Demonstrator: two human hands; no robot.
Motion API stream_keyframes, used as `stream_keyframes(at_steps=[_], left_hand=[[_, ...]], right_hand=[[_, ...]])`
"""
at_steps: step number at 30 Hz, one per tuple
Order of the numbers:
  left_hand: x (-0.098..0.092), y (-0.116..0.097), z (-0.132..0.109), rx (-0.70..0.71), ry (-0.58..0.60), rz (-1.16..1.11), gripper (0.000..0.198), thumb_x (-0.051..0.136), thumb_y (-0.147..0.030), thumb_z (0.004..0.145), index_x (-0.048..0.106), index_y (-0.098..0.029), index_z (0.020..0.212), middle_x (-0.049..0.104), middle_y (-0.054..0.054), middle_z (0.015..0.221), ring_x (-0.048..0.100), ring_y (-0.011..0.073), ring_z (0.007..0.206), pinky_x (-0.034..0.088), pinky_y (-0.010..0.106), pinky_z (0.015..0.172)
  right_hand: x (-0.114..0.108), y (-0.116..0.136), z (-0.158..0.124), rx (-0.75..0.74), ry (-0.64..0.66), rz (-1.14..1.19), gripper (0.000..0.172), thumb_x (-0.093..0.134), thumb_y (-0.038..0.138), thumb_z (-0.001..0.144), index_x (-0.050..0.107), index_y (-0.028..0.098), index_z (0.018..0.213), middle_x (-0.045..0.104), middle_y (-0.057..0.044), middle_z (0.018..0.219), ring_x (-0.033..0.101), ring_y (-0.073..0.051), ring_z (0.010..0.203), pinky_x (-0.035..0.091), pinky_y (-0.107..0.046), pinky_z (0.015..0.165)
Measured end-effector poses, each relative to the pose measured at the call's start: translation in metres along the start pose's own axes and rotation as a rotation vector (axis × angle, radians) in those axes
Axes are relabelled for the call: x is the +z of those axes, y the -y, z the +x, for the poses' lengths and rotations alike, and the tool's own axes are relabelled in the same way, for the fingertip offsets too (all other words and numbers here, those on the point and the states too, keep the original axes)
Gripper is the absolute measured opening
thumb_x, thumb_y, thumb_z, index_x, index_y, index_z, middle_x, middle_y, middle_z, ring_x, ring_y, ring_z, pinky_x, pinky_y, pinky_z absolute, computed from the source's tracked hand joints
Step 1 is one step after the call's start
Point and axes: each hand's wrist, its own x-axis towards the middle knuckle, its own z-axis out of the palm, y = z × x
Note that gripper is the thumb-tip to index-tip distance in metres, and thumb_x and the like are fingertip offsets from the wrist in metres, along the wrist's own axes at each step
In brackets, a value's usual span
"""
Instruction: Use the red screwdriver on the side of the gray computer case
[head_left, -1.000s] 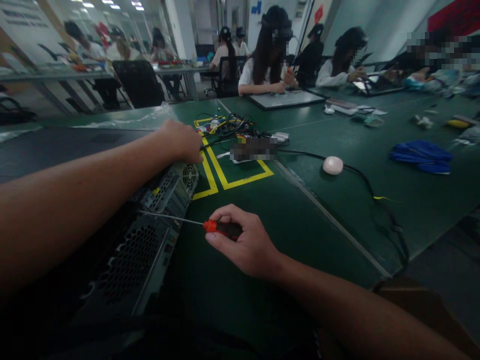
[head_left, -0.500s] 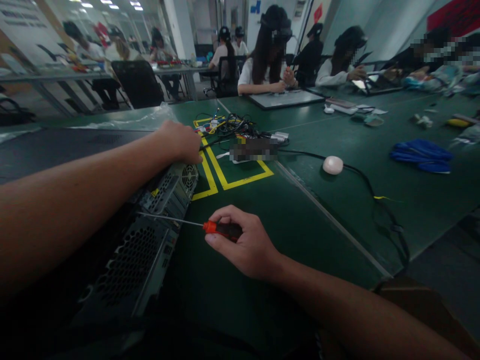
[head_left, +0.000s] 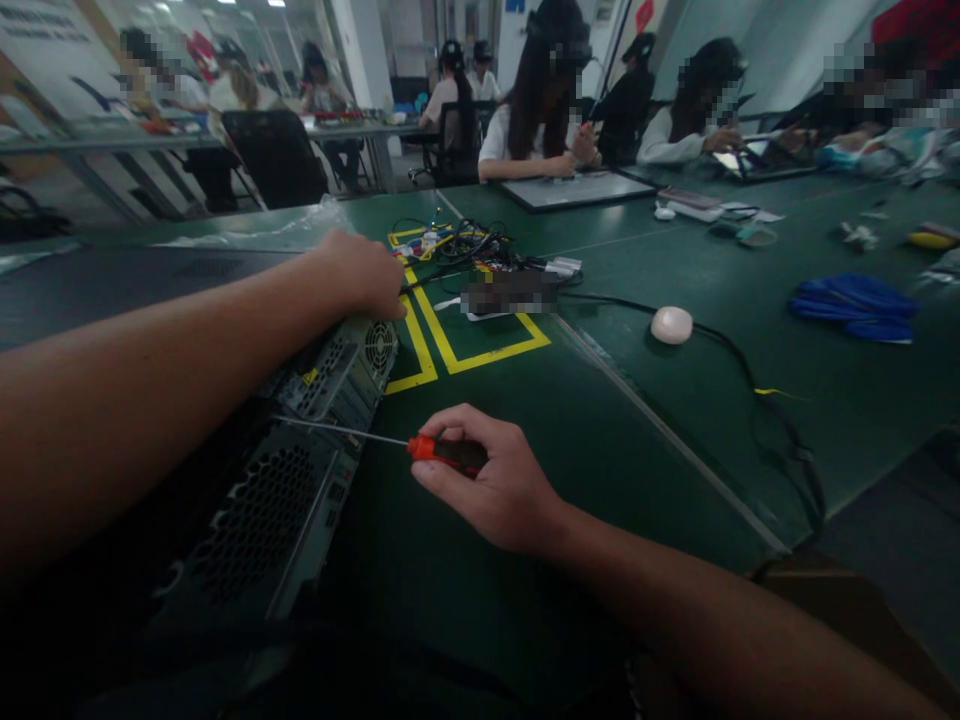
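A computer case (head_left: 255, 520) lies at the left with its perforated metal back panel facing right. My right hand (head_left: 495, 475) is closed around the red and black handle of a screwdriver (head_left: 424, 449). The long thin shaft points left, and its tip reaches the case between the honeycomb vent and the fan grille (head_left: 379, 343); my left forearm is just above it. Stretched across the case, my left hand (head_left: 365, 275) has its fingers curled down over the far corner by the grille. Those fingertips are partly hidden.
Beyond the case lies a tangle of cables (head_left: 480, 245) inside yellow tape marks (head_left: 495, 355). A black cord runs right, past a pale rounded object (head_left: 671, 325). A blue cloth-like bundle (head_left: 853, 308) rests farther right. Several people work at tables behind.
The view has shifted slightly. Both hands keep nearly the same place and hold, and the screwdriver tip stays at the same part of the case.
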Motion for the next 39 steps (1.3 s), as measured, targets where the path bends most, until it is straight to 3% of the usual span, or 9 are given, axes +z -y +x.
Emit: stream_keyframes(at_steps=[10, 18, 20, 23, 30, 34, 39], left_hand=[[0.0017, -0.0002, 0.0033, -0.014, 0.011, -0.008, 0.072, 0.062, -0.058, 0.094, 0.074, -0.012, 0.148, 0.077, 0.026, 0.144, 0.071, 0.0469, 0.132, 0.055, 0.059, 0.110], [-0.0026, -0.0008, -0.0033, 0.026, 0.005, -0.003, 0.075, 0.057, -0.057, 0.097, 0.072, -0.006, 0.149, 0.075, 0.031, 0.145, 0.071, 0.0475, 0.130, 0.056, 0.060, 0.109], [-0.0017, -0.0005, -0.0012, 0.009, 0.014, -0.009, 0.076, 0.060, -0.060, 0.095, 0.074, -0.009, 0.149, 0.077, 0.028, 0.144, 0.070, 0.0479, 0.131, 0.055, 0.059, 0.109], [0.0001, 0.0004, 0.0018, -0.019, 0.019, -0.026, 0.075, 0.064, -0.064, 0.092, 0.075, -0.017, 0.150, 0.078, 0.024, 0.143, 0.069, 0.0481, 0.133, 0.053, 0.059, 0.110], [-0.0016, 0.0014, -0.0022, 0.013, 0.017, 0.008, 0.075, 0.057, -0.062, 0.097, 0.073, -0.010, 0.149, 0.076, 0.026, 0.148, 0.070, 0.0434, 0.130, 0.055, 0.059, 0.109], [0.0001, 0.0011, -0.0003, 0.011, 0.007, 0.003, 0.077, 0.058, -0.064, 0.096, 0.074, -0.009, 0.147, 0.076, 0.027, 0.145, 0.069, 0.0444, 0.131, 0.055, 0.058, 0.108], [0.0021, 0.0017, 0.0034, -0.017, 0.003, -0.004, 0.076, 0.060, -0.066, 0.092, 0.075, -0.017, 0.148, 0.079, 0.024, 0.142, 0.070, 0.0447, 0.131, 0.055, 0.058, 0.108]], right_hand=[[-0.0010, -0.0005, -0.0009, -0.004, -0.006, -0.007, 0.015, 0.080, 0.030, 0.095, 0.074, 0.021, 0.105, 0.068, 0.003, 0.080, 0.058, -0.012, 0.064, 0.047, -0.027, 0.065], [-0.0037, 0.0000, 0.0009, -0.002, -0.016, -0.066, 0.017, 0.082, 0.032, 0.096, 0.080, 0.021, 0.108, 0.079, -0.002, 0.094, 0.070, -0.018, 0.080, 0.054, -0.032, 0.076], [-0.0044, -0.0009, 0.0012, -0.022, -0.029, -0.086, 0.017, 0.082, 0.033, 0.096, 0.081, 0.021, 0.108, 0.081, -0.004, 0.098, 0.073, -0.019, 0.085, 0.055, -0.033, 0.081], [-0.0050, -0.0008, 0.0011, -0.025, -0.033, -0.128, 0.017, 0.079, 0.034, 0.100, 0.084, 0.021, 0.108, 0.080, -0.005, 0.098, 0.070, -0.019, 0.083, 0.054, -0.034, 0.081], [-0.0020, 0.0011, 0.0018, 0.028, 0.022, -0.052, 0.023, 0.068, 0.035, 0.107, 0.083, 0.017, 0.104, 0.075, -0.003, 0.088, 0.065, -0.016, 0.075, 0.048, -0.030, 0.070], [-0.0023, 0.0025, 0.0007, 0.068, 0.024, -0.010, 0.024, 0.078, 0.035, 0.098, 0.075, 0.019, 0.116, 0.071, 0.002, 0.082, 0.059, -0.013, 0.066, 0.046, -0.028, 0.065], [-0.0034, 0.0040, 0.0006, 0.005, 0.022, -0.031, 0.015, 0.078, 0.032, 0.096, 0.071, 0.021, 0.103, 0.066, 0.005, 0.076, 0.054, -0.012, 0.062, 0.045, -0.028, 0.065]])
